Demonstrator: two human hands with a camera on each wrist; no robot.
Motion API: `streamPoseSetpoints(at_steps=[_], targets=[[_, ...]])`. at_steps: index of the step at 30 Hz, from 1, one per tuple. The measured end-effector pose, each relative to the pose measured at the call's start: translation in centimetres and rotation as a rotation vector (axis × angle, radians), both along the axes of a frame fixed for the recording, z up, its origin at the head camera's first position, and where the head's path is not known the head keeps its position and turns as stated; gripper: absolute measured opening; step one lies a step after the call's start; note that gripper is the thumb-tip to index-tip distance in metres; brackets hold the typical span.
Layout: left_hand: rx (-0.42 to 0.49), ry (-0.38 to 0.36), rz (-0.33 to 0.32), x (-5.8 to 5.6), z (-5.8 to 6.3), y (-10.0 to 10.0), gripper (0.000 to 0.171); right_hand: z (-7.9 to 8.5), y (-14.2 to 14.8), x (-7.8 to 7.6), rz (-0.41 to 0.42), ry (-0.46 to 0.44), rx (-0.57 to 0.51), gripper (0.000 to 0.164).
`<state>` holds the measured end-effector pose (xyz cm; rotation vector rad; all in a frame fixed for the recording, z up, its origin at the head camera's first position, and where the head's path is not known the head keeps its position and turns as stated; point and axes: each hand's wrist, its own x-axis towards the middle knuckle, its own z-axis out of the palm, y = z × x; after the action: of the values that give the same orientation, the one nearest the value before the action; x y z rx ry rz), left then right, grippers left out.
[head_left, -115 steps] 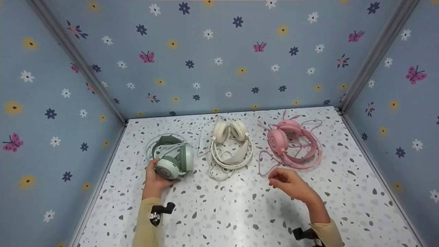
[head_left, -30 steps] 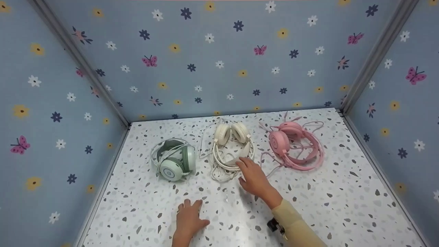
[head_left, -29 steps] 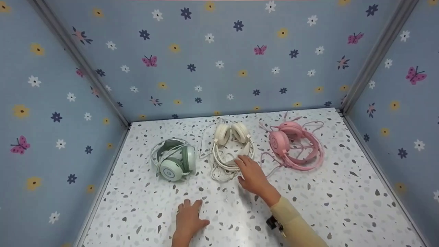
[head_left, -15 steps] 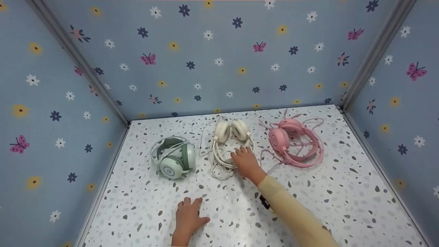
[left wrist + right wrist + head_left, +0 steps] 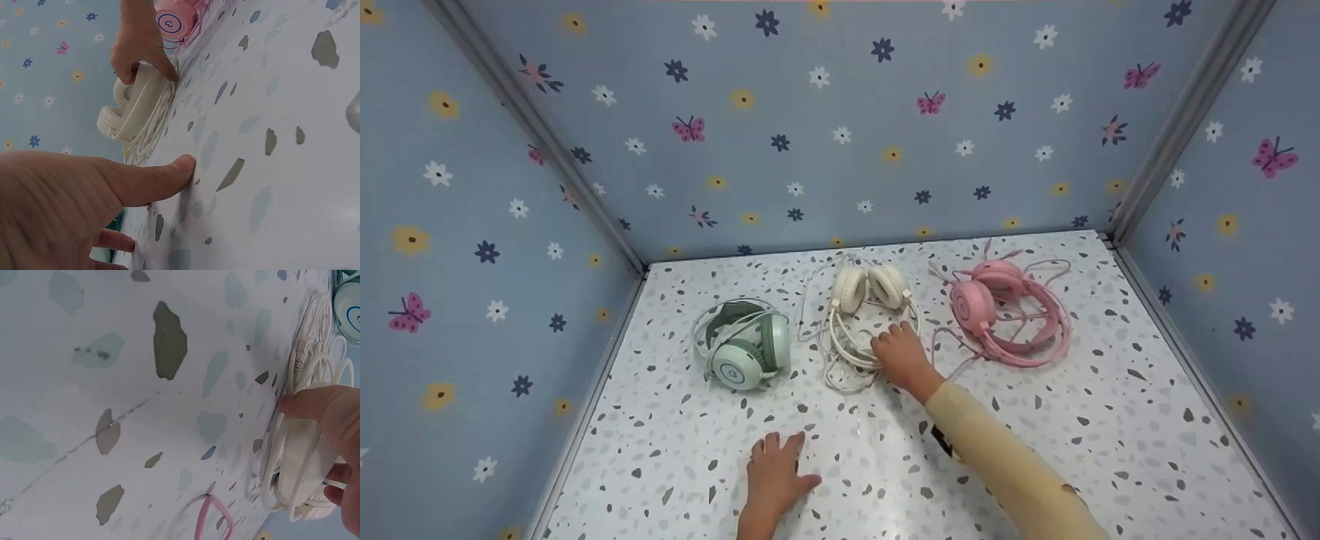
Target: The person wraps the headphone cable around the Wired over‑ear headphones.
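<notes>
White over-ear headphones [image 5: 851, 289] lie mid-table, ear cups toward the back wall, with their cable [image 5: 840, 375] bunched at the front and left. My right hand [image 5: 905, 358] grips their headband on its front right side. In the right wrist view, the thumb lies on one side of the white headband [image 5: 298, 461] and curled fingers on the other. My left hand [image 5: 774, 476] rests on the tabletop near the front, fingers spread, holding nothing. Green-and-white headphones [image 5: 739, 364] sit beyond it to the left, apart from the hand.
Pink headphones [image 5: 975, 304] with a loose pink cable [image 5: 941, 352] lie to the right, close to my right hand. The speckled white tabletop [image 5: 1110, 450] is bounded by blue flowered panels [image 5: 840, 165] at the back and both sides.
My left hand let go of the green headphones and drew back to the front of the table. The right hand moved left from near the pink headphones and gripped the white headband.
</notes>
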<state>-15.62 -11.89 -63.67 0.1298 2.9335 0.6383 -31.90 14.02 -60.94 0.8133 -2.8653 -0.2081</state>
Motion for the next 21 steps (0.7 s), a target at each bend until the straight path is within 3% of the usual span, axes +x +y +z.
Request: streamPoseSetpoints(at_steps=[6,12,18,21], targets=[[-0.001,-0.023,0.001,0.2,-0.2,0.0,0.076,0.3,0.2,0.4,-0.011,0.088,-0.102,0.030],[-0.007,-0.025,0.004,0.4,-0.5,-0.1,0.076,0.9,-0.3,0.6,-0.020,0.240,-0.301,0.024],[0.005,0.020,-0.008,0.4,-0.3,-0.2,0.075,1.8,0.4,1.1,-0.083,0.401,-0.526,0.033],[-0.003,0.031,-0.009,0.3,-0.1,-0.3,0.074,2.6,1.2,1.8,-0.062,0.470,-0.673,0.033]])
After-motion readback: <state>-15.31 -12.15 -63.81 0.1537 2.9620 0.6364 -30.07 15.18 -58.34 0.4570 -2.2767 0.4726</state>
